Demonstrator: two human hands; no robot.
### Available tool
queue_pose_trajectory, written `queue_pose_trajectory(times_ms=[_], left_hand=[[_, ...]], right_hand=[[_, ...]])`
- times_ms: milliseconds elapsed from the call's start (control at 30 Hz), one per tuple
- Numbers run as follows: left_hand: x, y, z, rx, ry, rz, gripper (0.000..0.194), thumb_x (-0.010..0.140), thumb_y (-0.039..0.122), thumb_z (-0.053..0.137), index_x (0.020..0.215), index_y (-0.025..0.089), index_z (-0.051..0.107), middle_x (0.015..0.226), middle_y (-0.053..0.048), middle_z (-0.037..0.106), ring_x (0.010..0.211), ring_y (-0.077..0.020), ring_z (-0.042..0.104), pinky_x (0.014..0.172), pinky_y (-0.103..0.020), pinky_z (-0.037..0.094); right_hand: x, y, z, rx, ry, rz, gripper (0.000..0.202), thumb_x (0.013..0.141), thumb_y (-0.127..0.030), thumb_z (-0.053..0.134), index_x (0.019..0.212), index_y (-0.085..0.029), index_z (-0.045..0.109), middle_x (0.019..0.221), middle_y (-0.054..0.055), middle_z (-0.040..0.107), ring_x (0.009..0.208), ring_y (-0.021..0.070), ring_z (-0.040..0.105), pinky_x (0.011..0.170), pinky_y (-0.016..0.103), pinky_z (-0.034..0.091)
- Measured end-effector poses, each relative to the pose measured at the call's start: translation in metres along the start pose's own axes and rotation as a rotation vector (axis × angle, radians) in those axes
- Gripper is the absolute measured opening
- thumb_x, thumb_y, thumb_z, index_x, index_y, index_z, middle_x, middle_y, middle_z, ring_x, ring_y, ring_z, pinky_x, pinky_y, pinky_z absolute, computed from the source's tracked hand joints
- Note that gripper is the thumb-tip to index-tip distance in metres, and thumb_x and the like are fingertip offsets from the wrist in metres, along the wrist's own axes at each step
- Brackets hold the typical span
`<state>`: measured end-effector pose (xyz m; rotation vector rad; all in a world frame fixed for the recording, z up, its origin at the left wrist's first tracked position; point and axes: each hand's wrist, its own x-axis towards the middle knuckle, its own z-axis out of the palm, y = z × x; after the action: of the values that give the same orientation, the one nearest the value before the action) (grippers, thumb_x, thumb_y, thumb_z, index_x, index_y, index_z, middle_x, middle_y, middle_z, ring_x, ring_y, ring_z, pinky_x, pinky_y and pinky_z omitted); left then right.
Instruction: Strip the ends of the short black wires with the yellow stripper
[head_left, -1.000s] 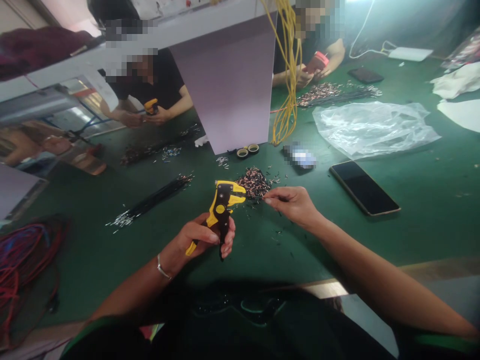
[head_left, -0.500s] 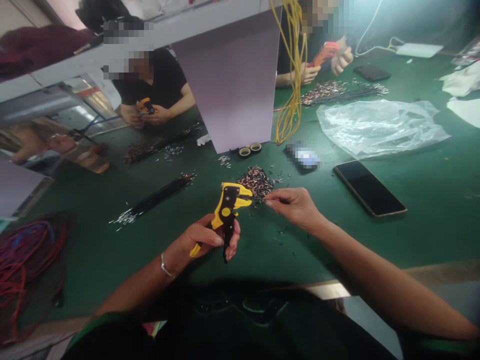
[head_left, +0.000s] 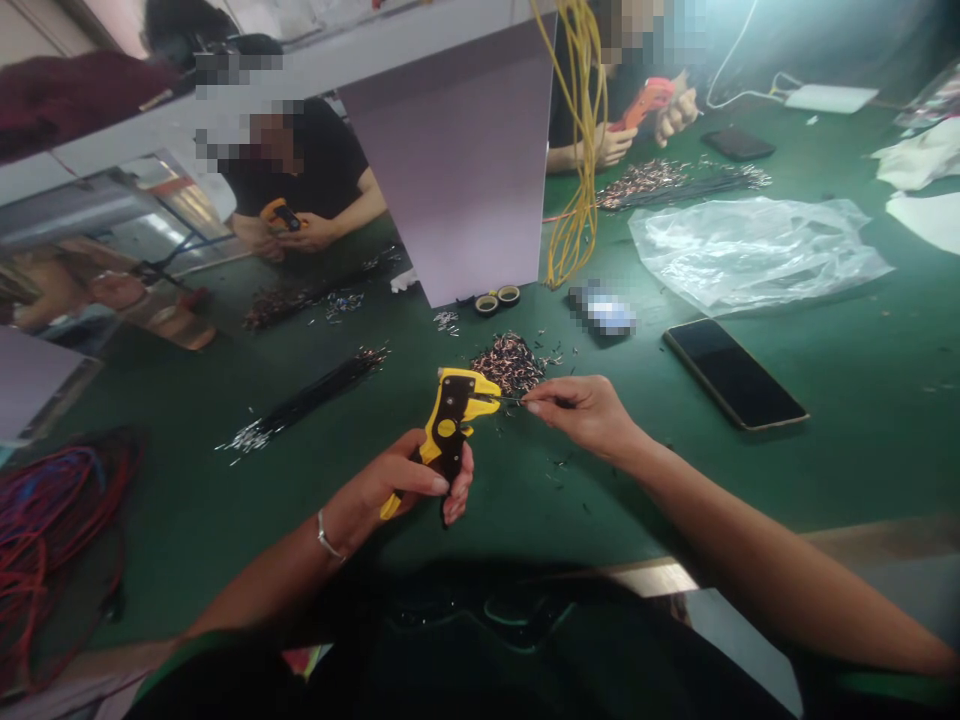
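My left hand is wrapped round the handles of a yellow and black wire stripper, whose jaws point right. Between finger and thumb, my right hand pinches a thin dark wire that reaches to the stripper's jaws. Just behind the jaws lies a heap of short black and copper-coloured wire scraps. To the left on the green table rests a bundle of black wires with bright bare ends. Whether the wire's tip is inside the jaws is too small to tell for certain.
A phone and a clear plastic bag lie at right. Tape rolls sit below a pale panel, beside hanging yellow cable. Red and blue cables are piled at left. Co-workers hold tools across the table.
The stripper's handles have come closer together in my left hand. My right hand keeps the wire at the jaws. The whole view has shifted slightly.
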<state>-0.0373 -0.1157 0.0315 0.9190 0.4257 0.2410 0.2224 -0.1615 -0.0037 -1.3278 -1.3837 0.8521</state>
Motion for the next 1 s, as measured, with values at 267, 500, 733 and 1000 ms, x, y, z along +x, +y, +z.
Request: queue_pose_trajectory(times_ms=[267, 500, 733, 1000], left_hand=[[0.0006, 0.0018, 0.0016, 0.008, 0.047, -0.009, 0.022, 0.067, 0.013, 0.069, 0.089, 0.009, 0.068, 0.066, -0.004, 0.063, 0.052, -0.0136, 0.059, 0.050, -0.029, 0.052], [-0.0011, -0.0002, 0.0039, 0.031, 0.089, -0.006, 0.018, 0.069, 0.013, 0.069, 0.086, 0.010, 0.067, 0.059, -0.002, 0.062, 0.045, -0.0118, 0.056, 0.045, -0.026, 0.051], [-0.0031, -0.0025, 0.0034, 0.056, 0.113, -0.019, 0.013, 0.071, 0.013, 0.070, 0.083, 0.011, 0.066, 0.054, 0.001, 0.059, 0.041, -0.0089, 0.050, 0.041, -0.022, 0.047], [-0.0005, -0.0006, 0.0046, 0.033, 0.071, -0.007, 0.018, 0.068, 0.013, 0.069, 0.086, 0.010, 0.067, 0.060, -0.002, 0.060, 0.046, -0.0110, 0.052, 0.045, -0.026, 0.048]], right_hand=[[0.0005, 0.0015, 0.0002, 0.014, 0.000, -0.014, 0.018, 0.077, -0.030, 0.066, 0.075, -0.018, 0.080, 0.064, 0.002, 0.069, 0.055, 0.0123, 0.054, 0.053, 0.028, 0.041], [0.0006, 0.0051, -0.0009, 0.009, -0.010, -0.029, 0.017, 0.078, -0.028, 0.066, 0.075, -0.018, 0.080, 0.067, 0.003, 0.071, 0.056, 0.0128, 0.055, 0.054, 0.028, 0.042], [0.0006, 0.0025, 0.0004, 0.005, -0.018, -0.026, 0.019, 0.077, -0.029, 0.066, 0.074, -0.018, 0.080, 0.064, 0.003, 0.070, 0.054, 0.0126, 0.054, 0.053, 0.028, 0.042], [0.0006, 0.0014, 0.0005, -0.018, -0.012, -0.018, 0.019, 0.077, -0.031, 0.065, 0.074, -0.019, 0.080, 0.062, 0.002, 0.068, 0.052, 0.0120, 0.052, 0.052, 0.028, 0.041]])
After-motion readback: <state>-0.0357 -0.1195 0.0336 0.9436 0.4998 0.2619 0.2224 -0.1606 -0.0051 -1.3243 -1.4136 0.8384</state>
